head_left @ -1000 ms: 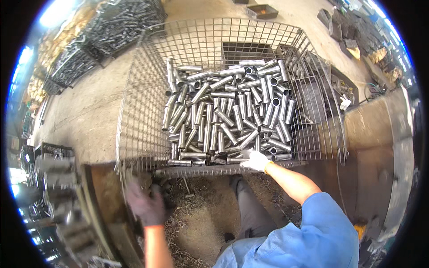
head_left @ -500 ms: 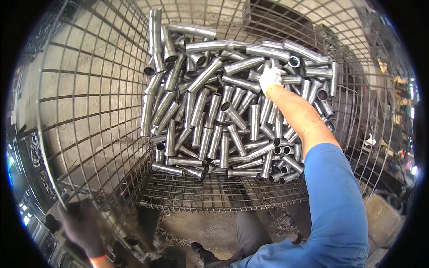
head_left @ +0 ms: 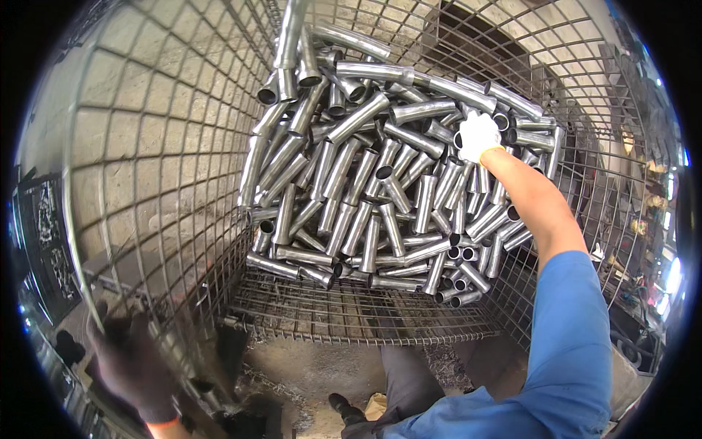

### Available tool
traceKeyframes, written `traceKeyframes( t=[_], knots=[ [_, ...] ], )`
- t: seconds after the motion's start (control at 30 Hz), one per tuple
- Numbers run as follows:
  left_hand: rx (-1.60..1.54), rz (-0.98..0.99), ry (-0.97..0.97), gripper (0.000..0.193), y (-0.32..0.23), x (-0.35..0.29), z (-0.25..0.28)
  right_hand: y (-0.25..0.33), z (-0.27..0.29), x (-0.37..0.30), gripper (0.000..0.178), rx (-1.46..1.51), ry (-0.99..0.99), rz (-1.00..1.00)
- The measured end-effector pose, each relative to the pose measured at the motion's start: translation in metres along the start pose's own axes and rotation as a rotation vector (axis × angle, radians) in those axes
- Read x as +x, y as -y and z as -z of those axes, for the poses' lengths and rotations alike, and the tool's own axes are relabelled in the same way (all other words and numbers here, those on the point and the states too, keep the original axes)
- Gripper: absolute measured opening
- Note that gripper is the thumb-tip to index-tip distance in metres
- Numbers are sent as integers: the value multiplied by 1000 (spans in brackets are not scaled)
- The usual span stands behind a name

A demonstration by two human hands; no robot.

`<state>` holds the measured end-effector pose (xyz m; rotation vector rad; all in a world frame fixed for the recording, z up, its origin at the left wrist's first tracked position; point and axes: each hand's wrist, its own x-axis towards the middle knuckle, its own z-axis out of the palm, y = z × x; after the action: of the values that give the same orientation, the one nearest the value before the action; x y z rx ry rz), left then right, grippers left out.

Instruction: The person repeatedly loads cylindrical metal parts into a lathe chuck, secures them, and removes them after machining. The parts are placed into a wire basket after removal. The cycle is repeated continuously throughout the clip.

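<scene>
Many shiny steel tubes (head_left: 341,173) with flared ends lie heaped in a large wire mesh basket (head_left: 351,338). My right hand (head_left: 479,137), in a white glove, rests at the far right of the heap. Its fingers are curled closed around a tube, whose dark open end (head_left: 458,140) shows at the glove's left side; the fingertips are hidden. At the lower left, my left hand (head_left: 135,362) wears a dark glove. It is closed on the edge rod (head_left: 82,274) of the basket's left side, somewhat blurred.
Mesh walls rise on the left, far and right sides of the heap. Beyond the far wall is a dark boxlike structure (head_left: 479,40). Below the basket's near edge are my legs (head_left: 413,380) and a floor (head_left: 314,366) strewn with metal shavings.
The view has shifted and tilted a little. My right hand has moved right over the heap, its fingers now more curled. My left hand stays on the edge rod.
</scene>
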<state>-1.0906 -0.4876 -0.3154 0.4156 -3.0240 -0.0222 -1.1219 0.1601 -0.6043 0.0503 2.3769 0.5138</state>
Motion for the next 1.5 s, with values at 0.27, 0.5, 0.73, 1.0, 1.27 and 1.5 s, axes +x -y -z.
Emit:
traceKeyframes(
  t=[0.27, 0.5, 0.73, 1.0, 1.27, 1.5],
  knots=[
    [-54, -426, -86, 77, -39, -14, 30, 92, 147, -278, 87, 452, -444, 318],
    [-448, -658, 687, 75, 76, -268, 86, 262, 235, -533, 64, 434, -492, 1569],
    [-1200, 385, 680, 77, 349, -644, 114, 439, 208, -775, 63, 367, 36, 1616],
    [-1294, 1436, -647, 57, 565, -1084, 213, 610, 205, -979, 74, 437, -207, 1833],
    [-1136, 1046, -1105, 59, 697, -1070, 374, 725, 234, -1100, 78, 668, -358, 1963],
    [-1197, 665, -914, 55, 757, -869, 307, 819, 262, -1133, 64, 320, -615, 1894]
  ],
)
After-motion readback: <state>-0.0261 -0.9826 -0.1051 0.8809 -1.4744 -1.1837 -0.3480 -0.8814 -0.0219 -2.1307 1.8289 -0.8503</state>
